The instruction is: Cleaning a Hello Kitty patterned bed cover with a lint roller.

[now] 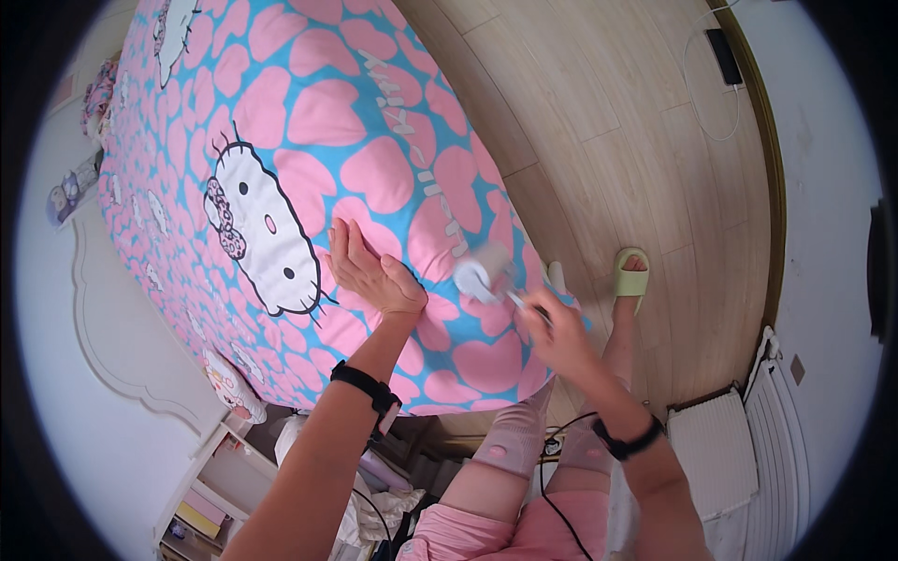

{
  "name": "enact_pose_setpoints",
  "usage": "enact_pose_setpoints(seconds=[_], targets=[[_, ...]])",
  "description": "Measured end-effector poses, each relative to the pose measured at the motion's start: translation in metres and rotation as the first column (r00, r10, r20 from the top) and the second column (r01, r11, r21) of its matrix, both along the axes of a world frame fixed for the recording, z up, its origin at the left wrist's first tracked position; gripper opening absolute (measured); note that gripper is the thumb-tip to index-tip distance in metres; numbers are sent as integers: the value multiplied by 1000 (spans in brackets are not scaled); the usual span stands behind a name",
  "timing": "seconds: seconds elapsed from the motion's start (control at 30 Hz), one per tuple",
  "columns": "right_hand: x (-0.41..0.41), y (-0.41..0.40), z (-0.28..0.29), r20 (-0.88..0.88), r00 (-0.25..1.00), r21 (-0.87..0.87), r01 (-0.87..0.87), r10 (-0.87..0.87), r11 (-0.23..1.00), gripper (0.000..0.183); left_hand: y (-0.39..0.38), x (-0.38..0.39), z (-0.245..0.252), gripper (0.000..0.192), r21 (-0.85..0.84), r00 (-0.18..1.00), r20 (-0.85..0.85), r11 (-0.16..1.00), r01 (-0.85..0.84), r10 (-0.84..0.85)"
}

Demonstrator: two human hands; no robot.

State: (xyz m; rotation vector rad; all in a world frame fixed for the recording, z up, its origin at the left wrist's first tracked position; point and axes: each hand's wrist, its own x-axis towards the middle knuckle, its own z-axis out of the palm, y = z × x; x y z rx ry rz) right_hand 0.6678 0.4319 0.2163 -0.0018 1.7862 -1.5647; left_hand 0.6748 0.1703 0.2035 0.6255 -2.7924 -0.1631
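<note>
A pink and blue heart-patterned bedspread (379, 175) with white cat faces covers the bed before me. My left hand (375, 277) lies on it, palm down with the fingers spread, right of the large cat face (263, 224). In my right hand (561, 333) is the handle of a lint roller (484, 273), whose white roll is blurred by motion. The roll is over the bedspread near its right edge; whether it touches the cloth is hard to tell.
A foot in a green slipper (633, 277) stands on the wooden floor (596, 140). A phone (722, 56) on a cable lies by the wall. A radiator (775, 435) is at the lower right, a shelf unit (203, 491) at the lower left. A black cable (544, 477) hangs by my legs.
</note>
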Motion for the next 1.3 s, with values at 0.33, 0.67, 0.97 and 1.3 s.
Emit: enact_pose_setpoints(seconds=[0.33, 0.67, 0.97, 1.3], targets=[[-76, -25, 0, 379, 905, -317, 324, -195, 891, 36, 0, 0, 0, 62, 13, 1000, 2, 1000, -11, 11], [-106, -115, -15, 360, 903, -206, 322, -235, 924, 21, 2, 0, 0, 62, 25, 1000, -2, 1000, -14, 14], [-124, -79, -16, 92, 896, 181, 414, -434, 892, 20, -4, 4, 1, 63, 12, 1000, -1, 1000, -8, 8], [-118, 1, -19, -54, 920, 232, 391, -389, 891, 20, -4, 3, 0, 62, 8, 1000, -11, 1000, -8, 8]])
